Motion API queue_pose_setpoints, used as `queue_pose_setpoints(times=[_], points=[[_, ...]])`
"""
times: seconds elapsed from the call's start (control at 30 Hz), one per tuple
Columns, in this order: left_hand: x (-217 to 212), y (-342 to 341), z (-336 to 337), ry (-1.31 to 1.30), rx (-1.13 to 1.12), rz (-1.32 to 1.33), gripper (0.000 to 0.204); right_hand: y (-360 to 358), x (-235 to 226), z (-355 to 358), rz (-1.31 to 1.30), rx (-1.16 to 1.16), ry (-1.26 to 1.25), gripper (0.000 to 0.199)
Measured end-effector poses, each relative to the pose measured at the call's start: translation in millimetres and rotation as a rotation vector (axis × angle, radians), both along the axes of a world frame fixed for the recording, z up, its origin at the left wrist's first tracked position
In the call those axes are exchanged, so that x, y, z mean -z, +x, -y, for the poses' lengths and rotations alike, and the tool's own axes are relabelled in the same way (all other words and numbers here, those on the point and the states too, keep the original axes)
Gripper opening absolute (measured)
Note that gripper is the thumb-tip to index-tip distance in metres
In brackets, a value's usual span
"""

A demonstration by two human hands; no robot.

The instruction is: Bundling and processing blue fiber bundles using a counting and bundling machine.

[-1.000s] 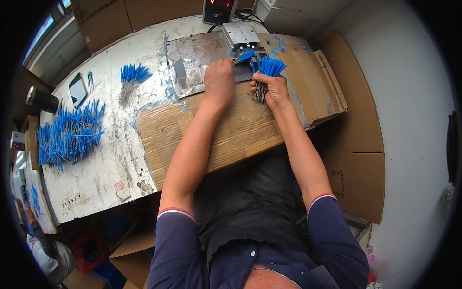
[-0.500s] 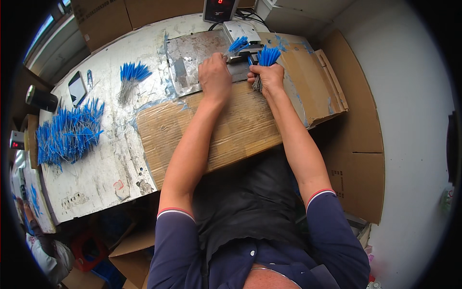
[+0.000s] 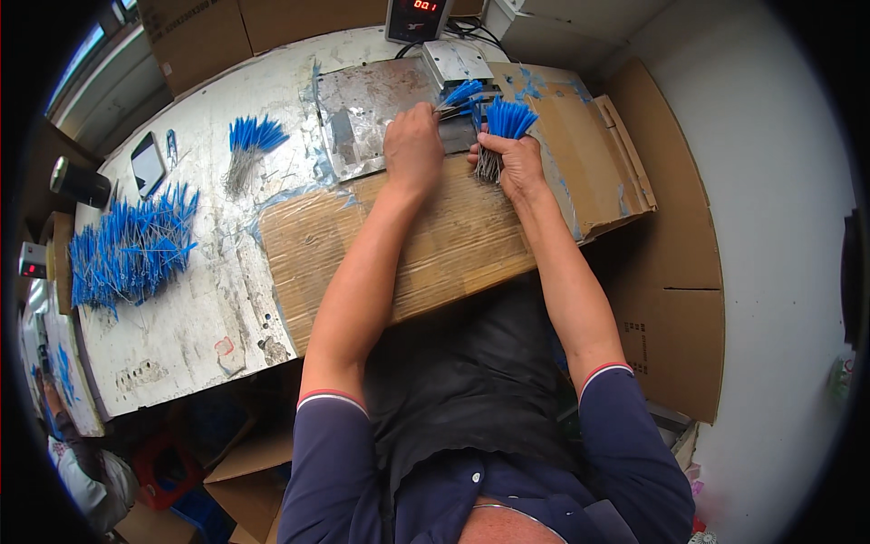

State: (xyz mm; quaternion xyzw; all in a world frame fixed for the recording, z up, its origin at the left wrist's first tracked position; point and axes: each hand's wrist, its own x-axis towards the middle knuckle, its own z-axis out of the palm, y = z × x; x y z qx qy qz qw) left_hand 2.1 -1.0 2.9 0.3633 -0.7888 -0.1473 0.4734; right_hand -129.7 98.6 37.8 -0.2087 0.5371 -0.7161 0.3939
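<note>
My right hand (image 3: 513, 164) grips an upright bundle of thin metal pins with blue tips (image 3: 504, 127) above the brown cardboard sheet (image 3: 453, 245). My left hand (image 3: 412, 150) holds a smaller bunch of the same blue-tipped pins (image 3: 459, 97), tips pointing right toward the small metal scale platform (image 3: 456, 62). The two hands are close together over a grey metal plate (image 3: 362, 118).
A large loose pile of blue-tipped pins (image 3: 127, 249) lies at the left of the worn white table (image 3: 181, 317). A smaller bundle (image 3: 246, 145) lies further back. A display with red digits (image 3: 417, 16), a phone (image 3: 148, 163) and cardboard boxes (image 3: 675, 272) surround the work area.
Both hands have shifted slightly forward and apart; the left hand now holds a small bunch lifted away from the bundle in the right hand.
</note>
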Motion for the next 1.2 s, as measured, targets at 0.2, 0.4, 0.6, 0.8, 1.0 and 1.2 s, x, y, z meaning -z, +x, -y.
queue_pose_setpoints(times=[0.2,0.4,0.6,0.8,1.0,1.2], points=[[1,0,1,0.018,0.005,0.004,0.013,3,3,-1,-0.132,-0.004,0.096,0.017],[3,-1,2,-0.002,0.047,-0.002,0.012,3,-3,1,-0.169,-0.063,0.185,0.011],[5,-1,1,-0.030,0.027,0.080,0.012,9,0,-1,-0.127,0.062,0.156,0.008],[3,-1,1,0.105,-0.092,-0.026,0.012,12,3,6,-0.230,0.158,0.198,0.010],[-1,0,1,0.096,-0.140,-0.103,0.012,14,4,14,-0.270,0.206,0.234,0.013],[4,-1,5,-0.008,-0.133,-0.148,0.012,14,0,20,-0.214,0.255,0.213,0.014]])
